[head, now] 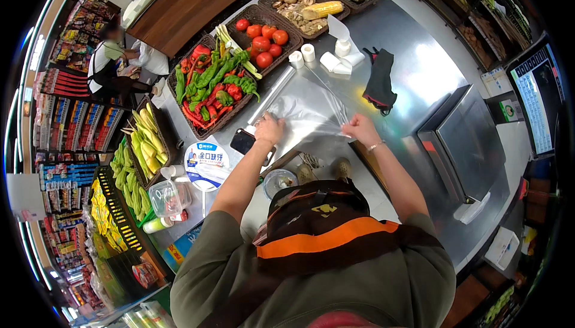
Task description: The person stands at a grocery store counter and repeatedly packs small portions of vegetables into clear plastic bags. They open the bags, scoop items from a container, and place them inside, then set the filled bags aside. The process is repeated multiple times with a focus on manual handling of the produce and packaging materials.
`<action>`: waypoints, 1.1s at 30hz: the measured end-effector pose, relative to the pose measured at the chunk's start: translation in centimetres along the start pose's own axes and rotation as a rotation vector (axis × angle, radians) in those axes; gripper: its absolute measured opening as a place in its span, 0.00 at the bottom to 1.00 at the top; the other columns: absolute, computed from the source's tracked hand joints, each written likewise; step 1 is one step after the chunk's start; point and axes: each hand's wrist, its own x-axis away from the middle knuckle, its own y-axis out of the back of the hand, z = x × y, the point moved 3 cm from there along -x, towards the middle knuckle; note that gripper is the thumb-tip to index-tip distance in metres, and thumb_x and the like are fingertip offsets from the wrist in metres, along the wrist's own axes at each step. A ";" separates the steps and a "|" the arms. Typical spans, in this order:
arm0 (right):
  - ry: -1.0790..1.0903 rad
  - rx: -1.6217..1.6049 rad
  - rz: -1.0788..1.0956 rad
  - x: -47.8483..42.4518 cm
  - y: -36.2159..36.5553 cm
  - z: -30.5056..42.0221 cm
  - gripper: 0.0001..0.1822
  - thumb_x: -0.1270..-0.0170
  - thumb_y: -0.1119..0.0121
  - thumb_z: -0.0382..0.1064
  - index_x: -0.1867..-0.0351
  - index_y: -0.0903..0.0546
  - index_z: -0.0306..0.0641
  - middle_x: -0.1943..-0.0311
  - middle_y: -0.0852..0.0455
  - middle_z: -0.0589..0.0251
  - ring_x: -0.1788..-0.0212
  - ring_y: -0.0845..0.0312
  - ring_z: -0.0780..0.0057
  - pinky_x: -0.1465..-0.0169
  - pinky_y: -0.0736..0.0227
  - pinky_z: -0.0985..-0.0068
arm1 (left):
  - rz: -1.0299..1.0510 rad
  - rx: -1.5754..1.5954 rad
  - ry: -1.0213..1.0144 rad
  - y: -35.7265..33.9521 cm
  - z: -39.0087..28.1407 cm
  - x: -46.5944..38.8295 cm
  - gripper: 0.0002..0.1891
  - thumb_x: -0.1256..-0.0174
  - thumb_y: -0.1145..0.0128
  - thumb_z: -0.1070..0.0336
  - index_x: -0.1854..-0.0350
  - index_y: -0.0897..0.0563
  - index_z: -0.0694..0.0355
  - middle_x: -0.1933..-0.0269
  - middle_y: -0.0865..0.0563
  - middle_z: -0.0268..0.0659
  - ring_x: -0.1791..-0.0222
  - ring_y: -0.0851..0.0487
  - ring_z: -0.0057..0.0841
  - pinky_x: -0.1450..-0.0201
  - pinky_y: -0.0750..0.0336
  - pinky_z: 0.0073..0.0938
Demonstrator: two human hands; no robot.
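Note:
A sheet of clear plastic film [305, 110] stretches across the steel counter [417, 49] from a clear plastic roll [272, 95]. My right hand [363, 131] pinches the gathered right edge of that film. At the near end of the roll, my left hand [269, 129] lies over the film with its fingers bent; whether they grip it is hard to see. A dark phone [243, 141] sits just left of my left wrist. To the right, a black and red cloth item with straps [380, 78] lies flat. White paper label rolls [342, 56] stand beyond the film.
Baskets hold peppers [218, 83], tomatoes [263, 42], mushrooms and corn [314, 11]. A round paper fan [207, 166] and a clear container [166, 200] lie left. A metal-topped machine [467, 141] and a screen [537, 99] stand right. A person [112, 65] crouches by the shelves.

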 end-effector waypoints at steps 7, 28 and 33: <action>-0.091 -0.259 -0.064 11.1 3.3 -0.3 0.15 0.48 0.35 0.28 0.63 0.30 0.30 0.71 0.18 0.58 0.73 0.21 0.77 0.73 0.27 0.81 | -0.163 -0.027 -0.196 2.1 -4.3 -1.0 0.20 0.39 0.46 0.50 0.52 0.20 0.60 0.49 0.21 0.52 0.49 0.22 0.47 0.46 0.27 0.41; -0.216 -0.394 -0.427 24.7 4.5 -0.8 0.06 0.47 0.37 0.25 0.67 0.21 0.32 0.75 0.16 0.64 0.73 0.19 0.80 0.67 0.24 0.81 | 0.262 0.089 -0.969 1.7 -14.4 -7.7 0.05 0.45 0.41 0.64 0.70 0.15 0.57 0.64 0.14 0.39 0.58 0.18 0.39 0.54 0.25 0.36; -0.349 -0.405 -0.414 23.7 3.3 -4.6 0.06 0.48 0.34 0.29 0.70 0.20 0.31 0.78 0.17 0.64 0.76 0.21 0.81 0.72 0.25 0.82 | 0.089 0.071 -0.933 1.9 -11.8 -8.3 0.04 0.47 0.40 0.66 0.70 0.15 0.57 0.65 0.15 0.42 0.59 0.18 0.40 0.55 0.25 0.36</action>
